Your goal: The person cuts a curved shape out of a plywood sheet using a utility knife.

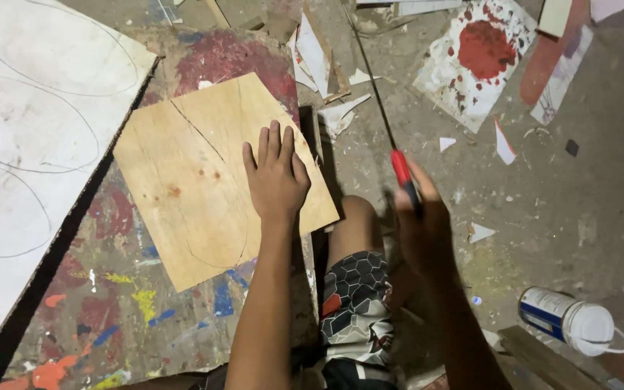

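Far left, a white sheet with curved pencil lines is laid over a paint-splashed board. On that board a plywood panel is set, marked with a drawn curve and a thin crack near its top. The left hand is pressed flat on the panel's right part, palm down, fingers held straight and close together, thumb slightly out. Just right of the panel's edge a bare knee and patterned shorts are seen. Next, the right hand is closed around the red handle of a thin saw, fingers wrapped tight on it; the dark blade is angled up and away over the floor, well clear of the panel. Around the blade, torn white scraps are scattered. Further right, a white sheet blotched with red paint is lying on the floor. At the lower right, a white plastic bottle is lying on its side.
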